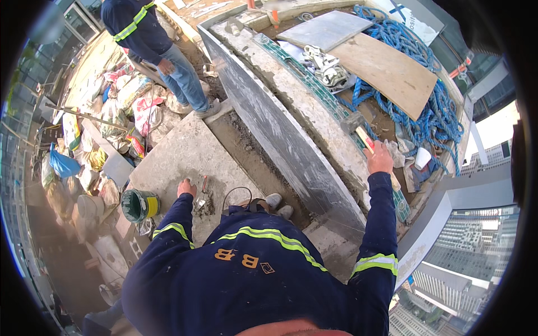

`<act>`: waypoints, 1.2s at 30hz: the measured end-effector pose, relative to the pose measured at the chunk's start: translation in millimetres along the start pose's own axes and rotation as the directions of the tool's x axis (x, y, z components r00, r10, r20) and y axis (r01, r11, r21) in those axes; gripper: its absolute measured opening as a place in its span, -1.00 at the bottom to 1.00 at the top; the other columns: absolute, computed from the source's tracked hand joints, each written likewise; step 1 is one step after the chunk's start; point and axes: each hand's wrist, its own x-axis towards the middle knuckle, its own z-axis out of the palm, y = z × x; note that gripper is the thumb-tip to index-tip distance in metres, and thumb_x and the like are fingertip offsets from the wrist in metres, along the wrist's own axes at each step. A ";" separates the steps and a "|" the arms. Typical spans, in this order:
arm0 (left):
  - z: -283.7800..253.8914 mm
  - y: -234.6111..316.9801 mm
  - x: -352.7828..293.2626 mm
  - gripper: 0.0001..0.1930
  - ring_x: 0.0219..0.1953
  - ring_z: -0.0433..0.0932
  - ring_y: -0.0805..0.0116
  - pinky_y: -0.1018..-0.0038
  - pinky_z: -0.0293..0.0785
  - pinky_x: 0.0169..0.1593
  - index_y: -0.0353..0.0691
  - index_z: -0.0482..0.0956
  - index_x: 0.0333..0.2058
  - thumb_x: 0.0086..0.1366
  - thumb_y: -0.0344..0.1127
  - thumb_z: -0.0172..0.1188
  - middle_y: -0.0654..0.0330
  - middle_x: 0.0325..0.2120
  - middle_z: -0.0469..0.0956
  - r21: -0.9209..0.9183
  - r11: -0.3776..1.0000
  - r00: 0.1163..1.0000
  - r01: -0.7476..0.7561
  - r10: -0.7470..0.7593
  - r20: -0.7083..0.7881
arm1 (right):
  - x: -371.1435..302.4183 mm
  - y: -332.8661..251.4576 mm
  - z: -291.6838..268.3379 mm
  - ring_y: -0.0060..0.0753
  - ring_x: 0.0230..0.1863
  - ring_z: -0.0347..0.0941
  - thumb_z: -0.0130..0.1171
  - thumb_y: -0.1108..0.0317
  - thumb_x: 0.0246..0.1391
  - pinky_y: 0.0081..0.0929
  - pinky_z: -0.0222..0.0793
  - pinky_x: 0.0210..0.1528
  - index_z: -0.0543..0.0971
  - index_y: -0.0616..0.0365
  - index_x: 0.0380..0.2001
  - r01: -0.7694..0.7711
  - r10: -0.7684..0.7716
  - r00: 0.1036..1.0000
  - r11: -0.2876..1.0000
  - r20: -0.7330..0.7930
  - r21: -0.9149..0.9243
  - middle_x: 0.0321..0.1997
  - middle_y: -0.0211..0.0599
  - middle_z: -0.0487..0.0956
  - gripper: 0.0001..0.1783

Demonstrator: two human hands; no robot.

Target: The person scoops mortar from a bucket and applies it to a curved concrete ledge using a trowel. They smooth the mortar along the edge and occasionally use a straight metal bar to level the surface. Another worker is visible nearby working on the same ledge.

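A worker in a navy jacket with reflective stripes leans over a concrete parapet [314, 120] high above city towers. The right hand [380, 158] is closed around the wooden handle of a hammer [358, 130], whose grey head rests on top of the parapet beside a long green spirit level [305, 81]. The left hand [186, 187] is pressed down on a concrete slab [179, 157], fingers bent, touching a small heap of mortar [205, 206] with a trowel [204, 185] just beside it; whether it grips anything cannot be told. A green bucket [138, 205] stands near the left arm. Beyond the parapet lie a blue rope [431, 112], a wooden board [386, 70] and a grey panel [325, 28]. A second person [162, 50] in jeans stands at the slab's far end, beside piled sacks [120, 120].
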 end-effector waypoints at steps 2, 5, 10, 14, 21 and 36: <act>-1.4 -59.3 -32.6 -0.55 -0.02 0.46 -0.03 0.24 0.40 0.04 -0.26 0.49 -0.11 0.01 -0.18 0.22 -0.13 -0.15 0.50 -0.008 0.964 0.964 0.265 -0.265 0.013 | -1.3 16.1 18.7 0.10 -0.25 0.43 0.31 0.19 -0.17 -0.11 0.37 -0.25 0.38 0.08 -0.34 0.008 -0.008 1.000 0.996 0.001 0.090 -0.30 -0.09 0.45 -0.62; 11.4 -103.9 -95.4 -0.54 -0.01 0.46 0.00 0.27 0.39 0.06 -0.26 0.53 -0.13 0.00 -0.14 0.20 -0.12 -0.12 0.51 -0.051 0.869 0.870 0.493 -0.490 0.061 | -5.1 27.8 26.9 0.11 -0.20 0.37 0.31 0.26 -0.19 -0.07 0.29 -0.16 0.38 0.16 -0.37 0.039 -0.038 0.999 0.988 -0.013 0.147 -0.31 -0.05 0.38 -0.63; 38.8 -111.0 -170.3 -0.53 -0.03 0.48 0.02 0.30 0.41 0.04 -0.26 0.58 -0.15 0.00 -0.07 0.20 -0.10 -0.16 0.53 0.012 0.867 0.847 0.499 -0.490 0.204 | -3.8 25.3 19.4 0.13 -0.18 0.32 0.27 0.28 -0.18 -0.04 0.25 -0.13 0.36 0.24 -0.35 0.087 -0.098 0.993 0.982 0.061 0.169 -0.30 -0.01 0.36 -0.62; 22.9 -79.3 -162.7 -0.53 -0.07 0.50 0.01 0.29 0.43 0.01 -0.24 0.58 -0.15 0.00 -0.06 0.21 -0.10 -0.19 0.54 -0.004 0.950 0.929 0.311 -0.304 0.211 | 4.5 14.3 -13.3 0.13 -0.11 0.28 0.23 0.26 -0.12 -0.04 0.21 -0.07 0.38 0.31 -0.22 0.072 -0.076 0.997 0.984 0.019 0.163 -0.23 0.02 0.34 -0.56; -36.1 -18.7 -87.7 -0.55 -0.07 0.48 0.01 0.26 0.41 0.02 -0.25 0.56 -0.14 0.01 -0.11 0.23 -0.13 -0.18 0.52 -0.173 0.972 0.987 0.157 -0.156 0.019 | 10.6 -34.4 -75.7 0.14 -0.06 0.27 0.07 0.11 0.07 -0.07 0.19 -0.04 0.38 0.35 -0.10 0.089 -0.032 0.988 0.920 -0.153 0.382 -0.14 0.07 0.36 -0.50; 2.3 -114.7 -16.9 -0.47 -0.03 0.48 0.04 0.31 0.38 0.07 -0.27 0.56 -0.12 0.00 -0.02 0.25 -0.06 -0.15 0.54 -0.261 0.872 0.898 0.413 -0.344 0.274 | 29.3 -219.2 27.9 -0.03 -0.21 0.35 0.11 0.23 0.06 -0.18 0.26 -0.15 0.43 0.31 -0.20 0.074 0.005 0.987 0.872 -0.160 0.484 -0.28 -0.04 0.41 -0.65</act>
